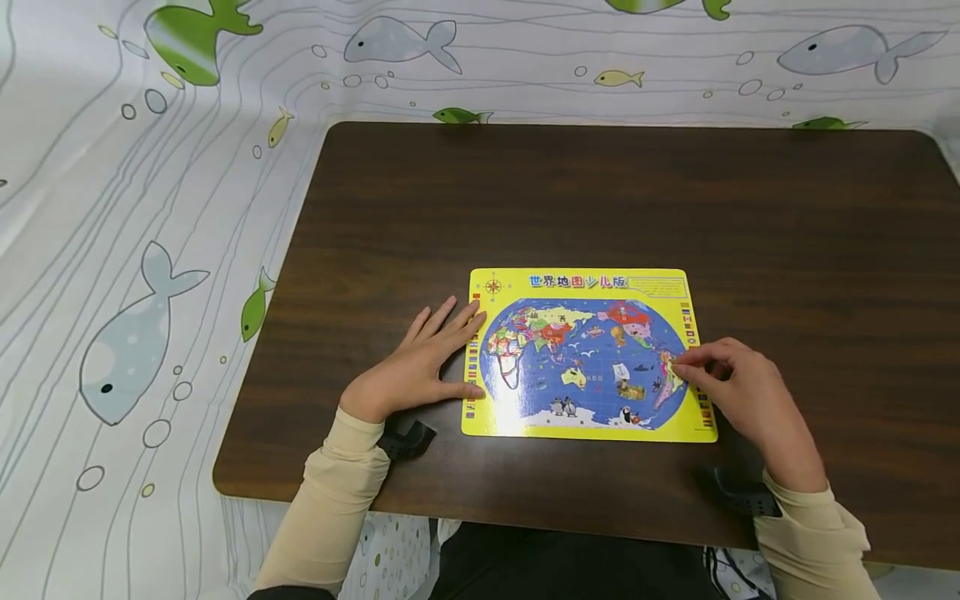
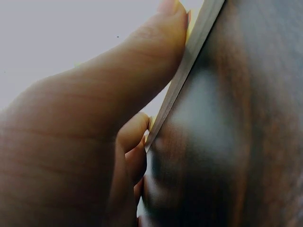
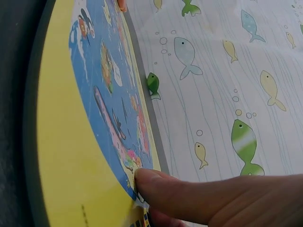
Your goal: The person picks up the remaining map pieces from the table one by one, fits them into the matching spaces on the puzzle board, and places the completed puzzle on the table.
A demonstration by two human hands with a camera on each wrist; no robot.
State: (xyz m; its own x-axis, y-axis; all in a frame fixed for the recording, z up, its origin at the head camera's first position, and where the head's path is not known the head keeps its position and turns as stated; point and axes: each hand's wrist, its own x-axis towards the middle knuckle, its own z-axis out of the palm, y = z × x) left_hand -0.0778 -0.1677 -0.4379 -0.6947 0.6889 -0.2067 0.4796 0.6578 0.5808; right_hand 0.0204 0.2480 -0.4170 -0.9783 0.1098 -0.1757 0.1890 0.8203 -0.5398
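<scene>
A yellow-bordered world map puzzle board (image 1: 585, 434) lies flat on the dark wooden table. My left hand (image 1: 420, 358) is spread over the board's left border, fingertips and thumb resting on it. In the left wrist view, the thumb (image 2: 151, 52) lies against the board's edge (image 2: 189, 59). At the map's right side, my right hand (image 1: 757, 404) pinches with thumb and forefinger at the South America piece (image 1: 664, 392). The right wrist view shows the thumb (image 3: 165, 189) on that piece's tip, with the forefinger mostly hidden behind it.
The brown table (image 1: 600, 200) stretches behind the board and to both sides. A fish-patterned white cloth (image 1: 202, 333) surrounds its left and far edges. Dark wrist straps (image 1: 408, 442) show under both forearms, close to the table's front edge.
</scene>
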